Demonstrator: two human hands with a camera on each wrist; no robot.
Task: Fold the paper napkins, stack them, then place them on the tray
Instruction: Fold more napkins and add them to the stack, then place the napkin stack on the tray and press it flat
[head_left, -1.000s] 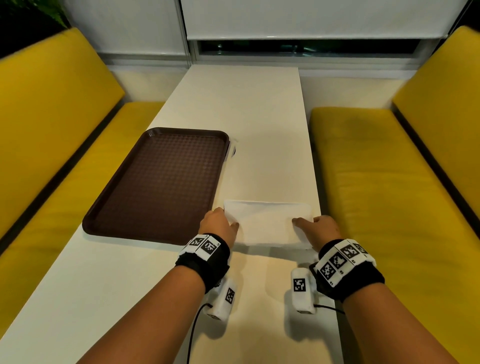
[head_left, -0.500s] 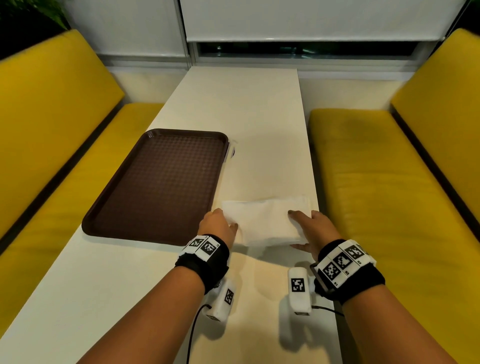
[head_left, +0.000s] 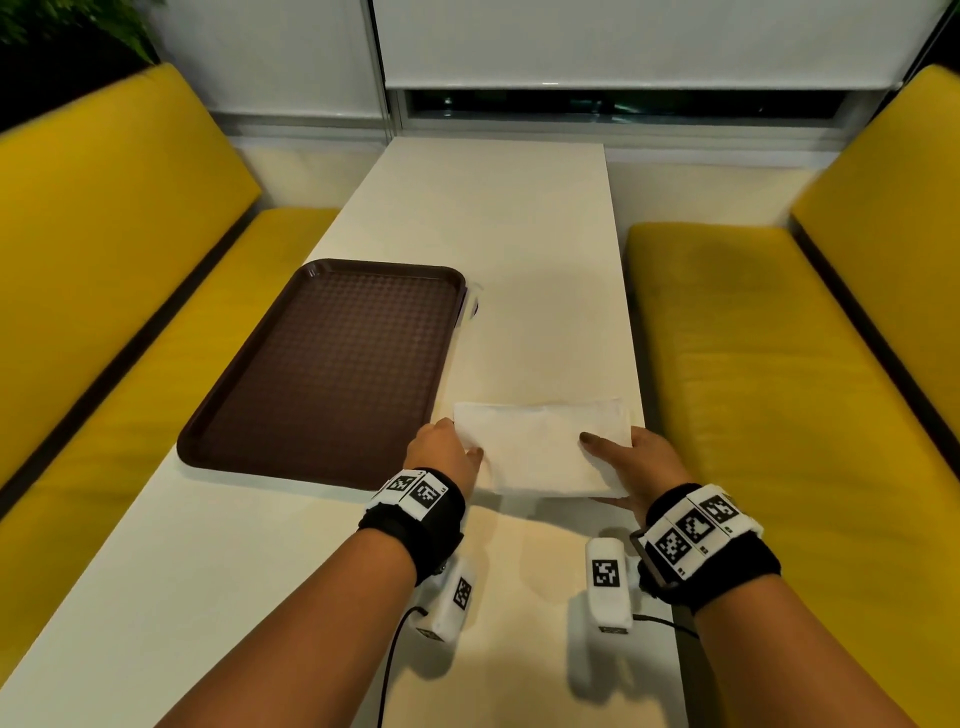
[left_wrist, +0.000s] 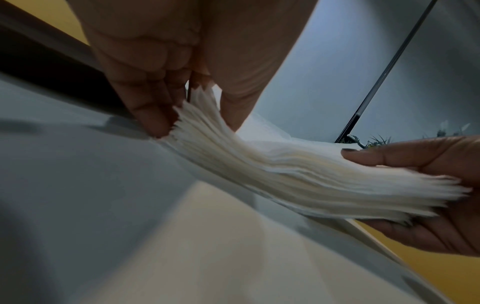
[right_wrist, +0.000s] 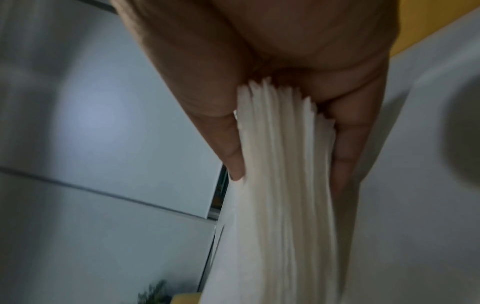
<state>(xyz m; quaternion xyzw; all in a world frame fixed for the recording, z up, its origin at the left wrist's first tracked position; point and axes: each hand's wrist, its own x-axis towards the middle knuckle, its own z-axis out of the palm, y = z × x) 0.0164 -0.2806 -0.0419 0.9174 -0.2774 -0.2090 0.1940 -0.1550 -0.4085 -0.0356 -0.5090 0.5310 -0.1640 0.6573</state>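
Observation:
A thick stack of white paper napkins is held just above the white table, to the right of the brown tray. My left hand pinches the stack's left end between thumb and fingers. My right hand grips the right end, thumb on top and fingers underneath; the right wrist view shows the stack's layered edge clamped between them. The stack sags in the middle, with its right end raised. Nothing lies on the tray.
Yellow bench seats flank the narrow table. The table's right edge runs close beside the stack. A window blind hangs behind the far end. A small clear thing pokes out at the tray's far right corner.
The stack lay flat on the table with both hands at its ends. My right hand has slid its fingers under the right end, and the stack has come up off the table.

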